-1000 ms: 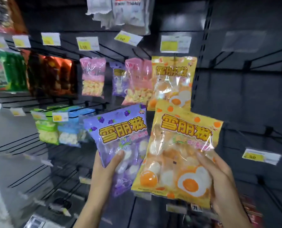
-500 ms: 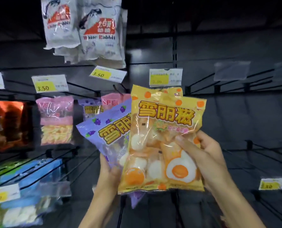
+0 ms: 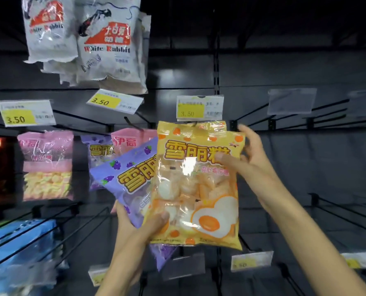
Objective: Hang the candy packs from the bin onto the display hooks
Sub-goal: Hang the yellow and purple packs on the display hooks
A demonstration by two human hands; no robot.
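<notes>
yellow candy pack (image 3: 199,184) raised to a display hook beneath a 3.50 price tag (image 3: 199,108), purple pack (image 3: 130,184) waiting behind it.

pack stands upright, its long axis vertical, printed face toward the camera and top edge just under the tag, where the hook (image 3: 196,124) tip is largely hidden. right hand (image 3: 245,163) pinches the upper right corner, thumb across the front; left hand (image 3: 139,225) grips both packs at their lower left corners, the purple one tilted, top leaning left. likely risk: the hang hole cannot be seen, so the pack may miss the prong and slide off, or the film may tear if pushed hard; the left hand's doubled grip could let the purple pack slip. another yellow pack (image 3: 212,126) already seems to hang behind. pink packs (image 3: 47,165) and white rabbit bags (image 3: 105,45) fill the panel's left side; hooks toward its right edge are bare.
</notes>
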